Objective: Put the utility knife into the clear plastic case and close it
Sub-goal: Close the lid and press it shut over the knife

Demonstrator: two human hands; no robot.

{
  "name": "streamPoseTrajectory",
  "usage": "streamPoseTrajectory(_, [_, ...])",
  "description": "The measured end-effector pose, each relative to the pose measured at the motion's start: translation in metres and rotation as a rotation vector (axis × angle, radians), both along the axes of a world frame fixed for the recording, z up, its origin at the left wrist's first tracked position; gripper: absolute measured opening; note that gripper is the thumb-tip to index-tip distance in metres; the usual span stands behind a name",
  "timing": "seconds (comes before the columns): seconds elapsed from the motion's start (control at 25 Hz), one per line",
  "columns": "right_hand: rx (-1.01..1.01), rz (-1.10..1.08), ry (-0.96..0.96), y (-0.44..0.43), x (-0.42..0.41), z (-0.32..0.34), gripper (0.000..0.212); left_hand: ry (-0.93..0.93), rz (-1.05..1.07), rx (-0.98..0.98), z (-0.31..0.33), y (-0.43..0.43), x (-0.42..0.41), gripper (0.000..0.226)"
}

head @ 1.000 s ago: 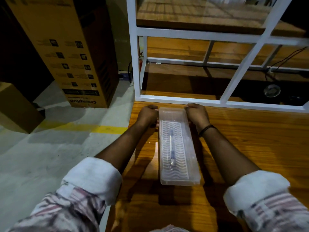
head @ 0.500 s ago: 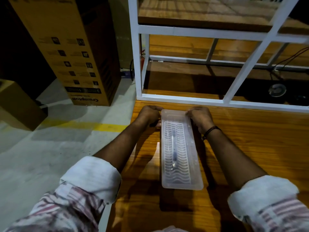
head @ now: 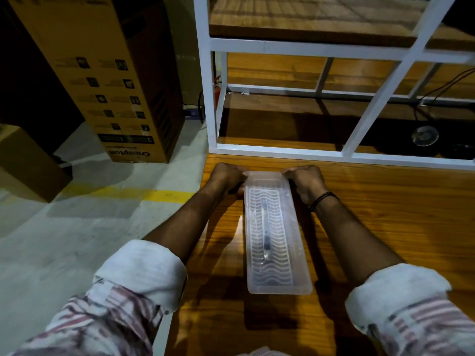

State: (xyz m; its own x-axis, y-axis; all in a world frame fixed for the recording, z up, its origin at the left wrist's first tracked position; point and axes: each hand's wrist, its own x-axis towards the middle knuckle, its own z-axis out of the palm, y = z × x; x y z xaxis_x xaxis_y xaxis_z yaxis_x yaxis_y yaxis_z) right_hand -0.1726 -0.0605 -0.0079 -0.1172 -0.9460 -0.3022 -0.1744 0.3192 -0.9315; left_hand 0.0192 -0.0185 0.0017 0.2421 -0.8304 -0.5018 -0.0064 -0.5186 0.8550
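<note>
Both hands, left hand (head: 227, 177); right hand (head: 304, 179), grip the clear case (head: 276, 278).

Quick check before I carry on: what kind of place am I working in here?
Probably a warehouse or workshop, not a home. Tall brown cardboard shipping boxes stand on a bare grey concrete floor marked with a yellow painted line, and the wooden worktable carries a white metal shelving frame.

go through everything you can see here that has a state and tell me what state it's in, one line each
clear plastic case: lid down, lying flat on the wooden table
utility knife: inside the case, lying lengthwise
left hand: gripping the case's far left corner
right hand: gripping the case's far right corner
tall cardboard box: closed, standing upside down on the floor
</note>
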Motion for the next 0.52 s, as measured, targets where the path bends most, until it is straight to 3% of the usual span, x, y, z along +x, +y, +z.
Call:
streamPoseTrajectory(0.28, [-0.034,0.014,-0.017,0.007,-0.004,0.000,0.007,-0.033,0.066,-0.108,-0.002,0.012,-0.007,0.010])
streamPoseTrajectory(0.52, [0.097,0.093,-0.121,0.062,-0.032,-0.005,0.031,0.097,0.045,-0.078,-0.016,0.065,-0.003,0.025])
